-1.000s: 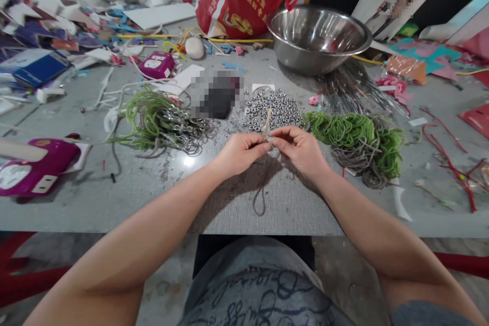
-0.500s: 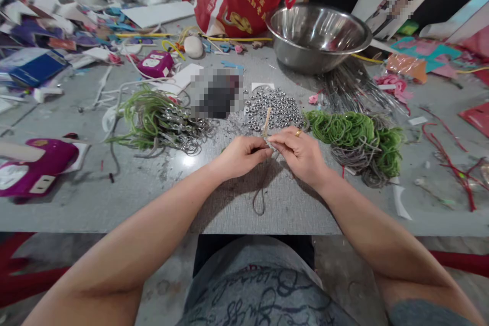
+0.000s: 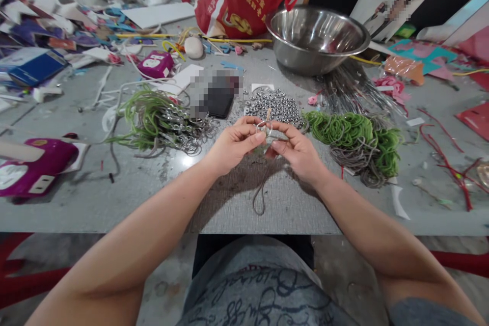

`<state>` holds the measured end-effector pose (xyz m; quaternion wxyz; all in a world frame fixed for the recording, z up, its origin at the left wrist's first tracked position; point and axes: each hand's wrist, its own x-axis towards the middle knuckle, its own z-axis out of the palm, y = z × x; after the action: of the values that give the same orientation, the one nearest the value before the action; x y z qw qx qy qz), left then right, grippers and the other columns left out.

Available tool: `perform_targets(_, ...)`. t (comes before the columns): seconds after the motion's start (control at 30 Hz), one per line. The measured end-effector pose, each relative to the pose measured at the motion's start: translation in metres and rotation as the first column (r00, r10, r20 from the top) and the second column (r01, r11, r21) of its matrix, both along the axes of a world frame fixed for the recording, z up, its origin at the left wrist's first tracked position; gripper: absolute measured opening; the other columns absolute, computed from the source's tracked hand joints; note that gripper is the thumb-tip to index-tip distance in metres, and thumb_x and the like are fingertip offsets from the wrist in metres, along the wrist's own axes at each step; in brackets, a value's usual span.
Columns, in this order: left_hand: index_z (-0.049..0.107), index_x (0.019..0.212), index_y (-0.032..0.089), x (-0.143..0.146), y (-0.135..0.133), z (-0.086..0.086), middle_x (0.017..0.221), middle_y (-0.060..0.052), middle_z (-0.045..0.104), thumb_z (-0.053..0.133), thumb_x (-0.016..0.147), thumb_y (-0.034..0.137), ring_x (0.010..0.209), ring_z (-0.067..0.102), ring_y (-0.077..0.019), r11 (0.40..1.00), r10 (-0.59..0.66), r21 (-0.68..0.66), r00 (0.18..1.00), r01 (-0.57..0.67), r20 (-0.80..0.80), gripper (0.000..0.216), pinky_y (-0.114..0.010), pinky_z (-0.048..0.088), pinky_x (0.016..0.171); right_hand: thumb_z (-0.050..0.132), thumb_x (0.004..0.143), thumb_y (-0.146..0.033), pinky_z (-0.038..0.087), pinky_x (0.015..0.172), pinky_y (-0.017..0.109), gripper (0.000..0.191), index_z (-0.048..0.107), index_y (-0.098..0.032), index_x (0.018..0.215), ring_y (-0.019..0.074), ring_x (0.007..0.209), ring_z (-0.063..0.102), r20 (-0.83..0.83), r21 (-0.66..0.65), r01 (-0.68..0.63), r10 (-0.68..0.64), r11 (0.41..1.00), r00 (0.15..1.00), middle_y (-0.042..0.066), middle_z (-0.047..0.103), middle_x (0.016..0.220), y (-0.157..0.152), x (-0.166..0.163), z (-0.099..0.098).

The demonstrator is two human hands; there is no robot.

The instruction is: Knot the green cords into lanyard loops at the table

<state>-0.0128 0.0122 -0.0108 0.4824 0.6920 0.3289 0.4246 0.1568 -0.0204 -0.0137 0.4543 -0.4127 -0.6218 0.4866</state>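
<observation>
Thumb and forefinger of my left hand (image 3: 235, 146) pinch a thin, pale loop of cord (image 3: 260, 126). My right hand (image 3: 298, 155), a ring on one finger, is closed on the same cord just to the right. A narrow tan strip (image 3: 269, 113) sticks up between the fingertips; what it is fixed to is hidden. Below the hands, a grey cord loop (image 3: 260, 202) hangs down against the table. Just beyond the fingers lies a spread of small silver beads (image 3: 277, 104).
Green and grey cord bundles lie left (image 3: 143, 112) and right (image 3: 351, 132), the left one carrying metal pieces. A steel bowl (image 3: 317, 58) and a red bag (image 3: 233, 0) stand behind. A dark phone (image 3: 220, 102) and purple devices (image 3: 57, 168) are at left.
My fingers have spread from a tight pinch, and a pale loop now shows between them. The left hand has risen slightly. The tan strip shows less.
</observation>
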Motion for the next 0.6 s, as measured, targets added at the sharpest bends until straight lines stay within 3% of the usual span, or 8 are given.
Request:
perform_targets(0.1, 0.054, 0.056, 0.016, -0.003, 0.001, 0.004, 0.075, -0.002, 0.052, 0.06, 0.078, 0.037, 0.084, 0.05, -0.0134, 0.989, 0.13, 0.076, 0.989, -0.125, -0.073, 0.031, -0.025, 0.04, 0.072, 0.053, 0.083, -0.024, 0.048, 0.063, 0.029, 0.021, 0.054, -0.022, 0.104, 0.0105, 0.064, 0.057, 0.177, 0.136, 0.022, -0.047, 0.99, 0.983, 0.0, 0.061, 0.084, 0.002, 0.008, 0.004)
perform_targets(0.17, 0.053, 0.057, 0.016, -0.006, 0.002, 0.007, 0.066, 0.001, 0.047, 0.06, 0.078, 0.031, 0.066, 0.044, -0.0094, 0.97, 0.231, 0.108, 0.966, -0.219, -0.116, 0.027, -0.023, 0.038, 0.062, 0.055, 0.082, -0.022, 0.047, 0.066, 0.029, 0.01, 0.059, -0.019, 0.091, 0.013, 0.071, 0.057, 0.371, 0.29, -0.044, -0.07, 0.956, 0.926, 0.002, 0.062, 0.083, 0.005, 0.017, 0.007)
perform_targets(0.23, 0.052, 0.057, 0.017, -0.008, 0.003, 0.008, 0.054, 0.004, 0.039, 0.057, 0.079, 0.027, 0.053, 0.036, -0.0072, 0.96, 0.278, 0.084, 0.95, -0.268, -0.143, 0.025, -0.022, 0.032, 0.052, 0.055, 0.083, -0.02, 0.045, 0.073, 0.033, 0.007, 0.061, -0.019, 0.085, 0.0165, 0.08, 0.057, 0.608, 0.348, -0.211, -0.049, 0.914, 0.792, 0.005, 0.063, 0.086, 0.009, 0.025, 0.009)
perform_targets(0.3, 0.05, 0.059, 0.017, -0.01, 0.003, 0.008, 0.047, 0.006, 0.036, 0.054, 0.082, 0.027, 0.045, 0.031, -0.0058, 0.959, 0.28, 0.011, 0.948, -0.282, -0.15, 0.025, -0.021, 0.026, 0.045, 0.056, 0.082, -0.019, 0.042, 0.079, 0.036, 0.009, 0.063, -0.018, 0.088, 0.0204, 0.088, 0.056, 0.803, 0.303, -0.344, -0.044, 0.888, 0.594, 0.007, 0.064, 0.091, 0.013, 0.031, 0.01)
perform_targets(0.37, 0.049, 0.06, 0.017, -0.01, 0.004, 0.008, 0.043, 0.006, 0.04, 0.051, 0.084, 0.027, 0.039, 0.03, -0.0044, 0.957, 0.266, -0.079, 0.953, -0.279, -0.146, 0.026, -0.02, 0.023, 0.04, 0.059, 0.08, -0.018, 0.04, 0.08, 0.038, 0.013, 0.064, -0.018, 0.092, 0.0232, 0.091, 0.054, 0.907, 0.238, -0.383, -0.064, 0.892, 0.416, 0.01, 0.063, 0.096, 0.016, 0.034, 0.009)
perform_targets(0.43, 0.049, 0.064, 0.018, -0.008, 0.003, 0.009, 0.045, 0.005, 0.049, 0.05, 0.085, 0.027, 0.033, 0.031, -0.003, 0.946, 0.245, -0.185, 0.96, -0.267, -0.133, 0.024, -0.019, 0.021, 0.036, 0.059, 0.08, -0.018, 0.039, 0.076, 0.036, 0.009, 0.064, -0.017, 0.087, 0.0232, 0.087, 0.054, 0.949, 0.191, -0.378, -0.072, 0.906, 0.307, 0.01, 0.063, 0.094, 0.019, 0.035, 0.007)
perform_targets(0.5, 0.047, 0.066, 0.018, -0.004, 0.001, 0.011, 0.053, 0.003, 0.059, 0.048, 0.086, 0.026, 0.028, 0.03, -0.0014, 0.925, 0.235, -0.282, 0.966, -0.256, -0.106, 0.022, -0.019, 0.021, 0.032, 0.056, 0.082, -0.018, 0.038, 0.073, 0.034, 0.007, 0.062, -0.017, 0.079, 0.0219, 0.083, 0.053, 0.959, 0.18, -0.381, -0.076, 0.907, 0.273, 0.009, 0.062, 0.087, 0.02, 0.032, 0.005)
perform_targets(0.6, 0.042, 0.067, 0.018, 0.003, -0.004, 0.012, 0.066, 0.001, 0.065, 0.047, 0.087, 0.026, 0.024, 0.035, -0.0008, 0.871, 0.217, -0.44, 0.975, -0.218, -0.054, 0.022, -0.018, 0.021, 0.027, 0.049, 0.087, -0.02, 0.036, 0.074, 0.033, 0.013, 0.057, -0.017, 0.076, 0.0201, 0.079, 0.053, 0.923, 0.239, -0.384, -0.085, 0.892, 0.376, 0.007, 0.061, 0.08, 0.018, 0.025, 0.005)
